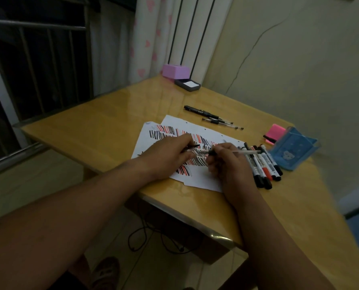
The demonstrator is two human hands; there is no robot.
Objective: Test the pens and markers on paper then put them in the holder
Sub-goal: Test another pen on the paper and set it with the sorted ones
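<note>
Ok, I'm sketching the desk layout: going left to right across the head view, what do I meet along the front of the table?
Left hand pinching a thin black piece → right hand gripping a pen → row of markers → blue holder.

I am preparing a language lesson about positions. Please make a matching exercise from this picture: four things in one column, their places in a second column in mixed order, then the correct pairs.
Things
1. purple box
2. row of markers
3. white pen
4. thin black object

Places
A. held in the right hand
B. between the paper and the blue holder
C. held in the left hand
D. at the far corner of the table, by the curtain

Pairs: 1-D, 2-B, 3-A, 4-C
</note>
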